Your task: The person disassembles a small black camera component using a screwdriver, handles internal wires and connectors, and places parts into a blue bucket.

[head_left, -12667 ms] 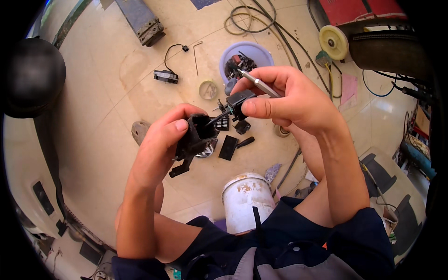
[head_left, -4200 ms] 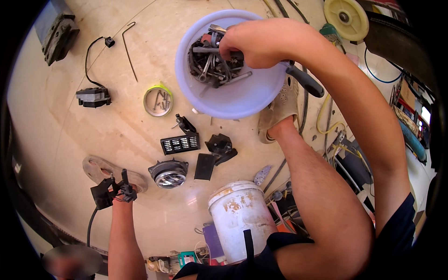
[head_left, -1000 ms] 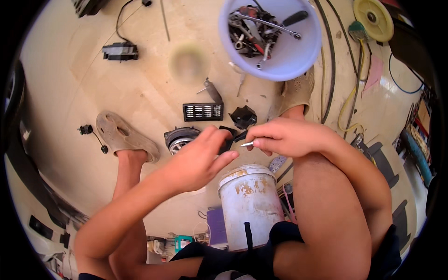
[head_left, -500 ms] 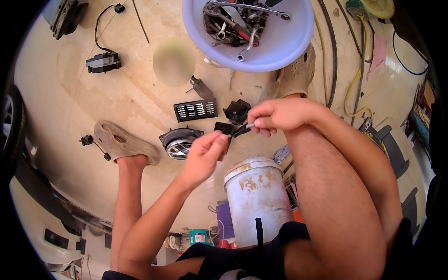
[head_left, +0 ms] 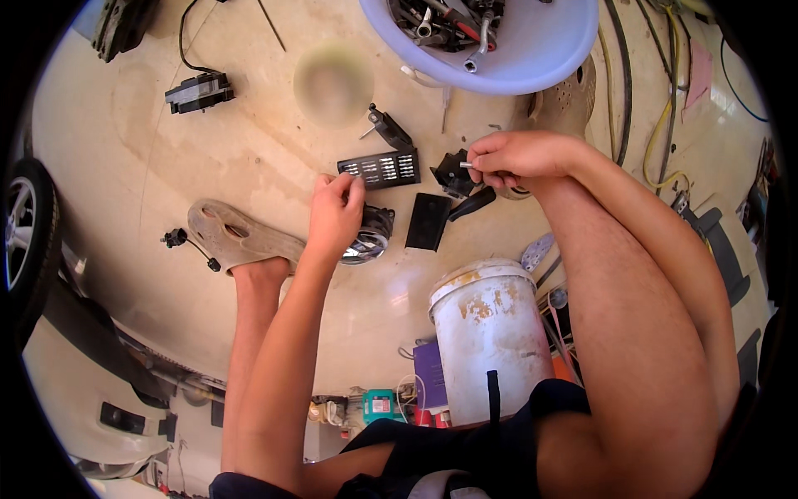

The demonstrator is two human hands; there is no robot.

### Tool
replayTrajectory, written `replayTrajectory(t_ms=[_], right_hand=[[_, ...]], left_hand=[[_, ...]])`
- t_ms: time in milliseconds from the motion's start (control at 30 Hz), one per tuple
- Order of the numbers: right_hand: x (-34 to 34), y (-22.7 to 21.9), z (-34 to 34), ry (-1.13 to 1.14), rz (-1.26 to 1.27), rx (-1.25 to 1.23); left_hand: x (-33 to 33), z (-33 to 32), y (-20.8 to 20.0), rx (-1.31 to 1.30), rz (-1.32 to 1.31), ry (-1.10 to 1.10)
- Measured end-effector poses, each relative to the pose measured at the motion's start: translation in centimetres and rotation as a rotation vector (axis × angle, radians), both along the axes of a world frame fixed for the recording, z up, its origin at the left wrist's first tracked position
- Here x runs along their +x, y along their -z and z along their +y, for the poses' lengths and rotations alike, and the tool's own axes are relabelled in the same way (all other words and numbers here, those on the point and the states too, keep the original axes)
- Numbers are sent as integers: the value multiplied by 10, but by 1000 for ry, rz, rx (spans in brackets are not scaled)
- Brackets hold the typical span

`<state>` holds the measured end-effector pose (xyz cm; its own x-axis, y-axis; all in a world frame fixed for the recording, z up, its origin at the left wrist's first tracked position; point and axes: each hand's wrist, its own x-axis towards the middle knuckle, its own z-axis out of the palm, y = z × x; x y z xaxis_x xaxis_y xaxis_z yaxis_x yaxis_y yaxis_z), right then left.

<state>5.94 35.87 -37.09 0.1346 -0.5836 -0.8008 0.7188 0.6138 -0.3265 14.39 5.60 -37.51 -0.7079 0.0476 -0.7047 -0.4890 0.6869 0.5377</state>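
Right hand in the upper middle of the frame, grip closed on a small silver metal pin pinched between thumb and fingertips, its end poking out to the left. Just below and left of this hand, a black irregular plastic part lying on the beige floor, and a black handle-like piece touching the underside of the hand.

Left hand left of centre, fingers curled and bunched together, grip closed; cannot tell whether anything is inside. Fingertips close to the lower left corner of a black slotted rectangular plate. Under the wrist, a round chrome-and-black lamp housing, partly hidden. Right of it, a flat black rectangular panel.

At the top of the frame, a pale lilac plastic basin filled with metal tools. Upper left, a black box-shaped module with cable. Lower centre, a white paint-stained bucket between the knees. Left, a beige perforated sandal on the foot.
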Motion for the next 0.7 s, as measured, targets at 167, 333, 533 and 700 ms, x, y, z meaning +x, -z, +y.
replayTrajectory(t_ms=[167, 333, 533, 700], right_hand=[[1, -1, -1, 43, -3, 4], [2, -1, 2, 61, 33, 15], [0, -3, 2, 86, 21, 3], [2, 0, 5, 119, 28, 11]], left_hand=[[3, 0, 20, -117, 97, 327], [-18, 13, 16, -227, -177, 347], [-31, 13, 17, -311, -315, 330], [-41, 20, 7, -363, -344, 325]])
